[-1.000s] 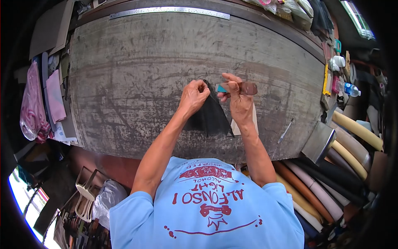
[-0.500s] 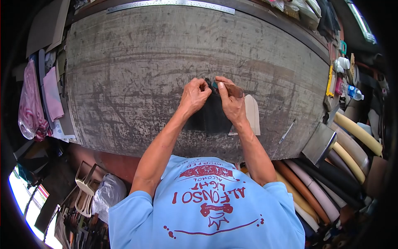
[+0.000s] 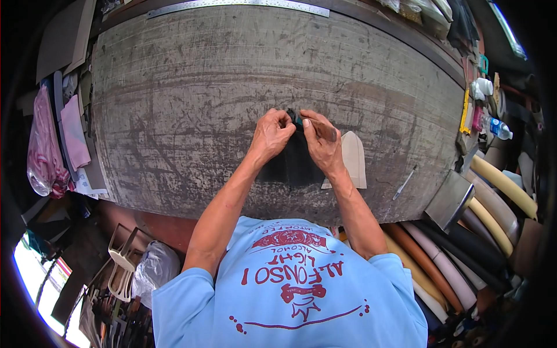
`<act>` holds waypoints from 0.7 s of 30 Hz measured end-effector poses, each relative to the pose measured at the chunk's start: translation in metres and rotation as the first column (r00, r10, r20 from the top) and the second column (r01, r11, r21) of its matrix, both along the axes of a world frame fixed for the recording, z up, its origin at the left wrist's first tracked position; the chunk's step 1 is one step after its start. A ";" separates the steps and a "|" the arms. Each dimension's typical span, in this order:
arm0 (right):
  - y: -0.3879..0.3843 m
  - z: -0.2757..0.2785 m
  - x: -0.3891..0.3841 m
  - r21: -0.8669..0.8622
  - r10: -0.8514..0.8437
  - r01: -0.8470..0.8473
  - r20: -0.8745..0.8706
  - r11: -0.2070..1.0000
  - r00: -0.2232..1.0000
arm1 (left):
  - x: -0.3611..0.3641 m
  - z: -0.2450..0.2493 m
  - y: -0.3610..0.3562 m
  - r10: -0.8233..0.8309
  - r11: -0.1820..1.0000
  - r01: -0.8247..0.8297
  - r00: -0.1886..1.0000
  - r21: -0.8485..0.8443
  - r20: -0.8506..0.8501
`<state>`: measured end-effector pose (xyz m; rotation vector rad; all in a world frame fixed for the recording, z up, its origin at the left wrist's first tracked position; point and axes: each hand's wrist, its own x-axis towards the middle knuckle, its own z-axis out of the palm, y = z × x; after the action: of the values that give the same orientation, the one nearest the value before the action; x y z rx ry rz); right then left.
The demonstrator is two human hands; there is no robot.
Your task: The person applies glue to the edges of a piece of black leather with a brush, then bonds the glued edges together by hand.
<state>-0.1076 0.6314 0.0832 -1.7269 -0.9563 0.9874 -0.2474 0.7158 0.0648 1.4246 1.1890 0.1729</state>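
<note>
A piece of black sheet material (image 3: 295, 162) lies on the worktable in front of me, its top edge crumpled and dark between my hands. My left hand (image 3: 271, 133) is closed in a pinch at that top edge, with the fingertips curled over it. In my right hand (image 3: 322, 142) is a brown-handled tool (image 3: 326, 131), gripped with the thumb along it. A bit of teal shows near its front, close to the left fingertips; the working end is hidden. Beside my right wrist lies a cream rounded-top template (image 3: 353, 159).
A pen (image 3: 404, 182) and a metal block (image 3: 448, 202) lie right on the worn table (image 3: 174, 104). A steel ruler (image 3: 238, 4) runs along the far edge. Material rolls (image 3: 429, 255) crowd the lower right. A water bottle (image 3: 500, 129) stands at the right edge.
My right hand and the brown-handled tool have shifted slightly left, toward my left hand. My left hand stays about where it was.
</note>
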 end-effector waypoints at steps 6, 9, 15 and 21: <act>0.000 -0.003 -0.005 0.073 -0.005 0.005 -0.002 0.997 1.000 | 0.000 -0.003 -0.001 0.006 1.000 -0.006 1.000 0.008 -0.001; -0.005 -0.009 -0.005 0.062 0.039 -0.042 0.053 0.997 0.998 | -0.001 -0.005 -0.003 -0.008 0.997 0.010 0.999 0.073 -0.032; -0.009 -0.014 -0.001 0.100 0.011 -0.013 0.017 0.995 1.000 | 0.002 -0.001 -0.006 0.011 0.995 -0.008 1.000 0.104 -0.026; -0.017 -0.028 -0.001 0.093 -0.184 0.202 -0.179 0.975 0.967 | 0.022 0.003 -0.001 -0.029 0.938 0.112 0.968 0.327 -0.249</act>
<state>-0.1087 0.6147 0.0553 -1.5831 -0.7052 0.9194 -0.2258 0.7149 0.0676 1.8301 1.3491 0.1631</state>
